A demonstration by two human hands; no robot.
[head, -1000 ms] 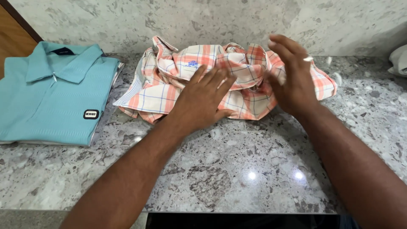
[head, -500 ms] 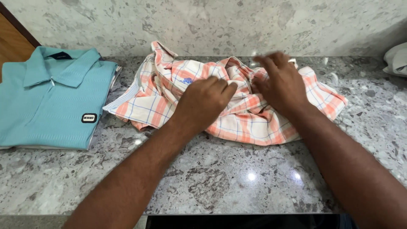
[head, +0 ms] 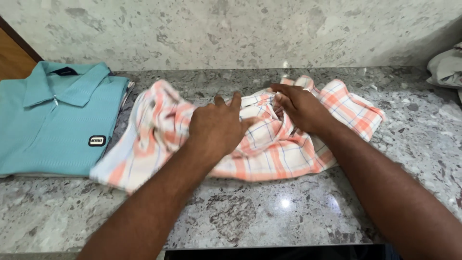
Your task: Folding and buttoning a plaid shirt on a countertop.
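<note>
The orange-and-white checked shirt [head: 269, 144] lay crumpled across the middle of the speckled stone counter [head: 250, 212], its left edge blurred and just beside the folded teal polo shirt [head: 57, 115]; the left hand [head: 216, 127] rested on the bunched cloth, fingers spread and slightly curled, though whether it gripped any fabric I could not tell; the right hand [head: 298, 107] was closed on a fold near the shirt's middle; a pale bundle of cloth [head: 447, 67] sat at the far right edge.
</note>
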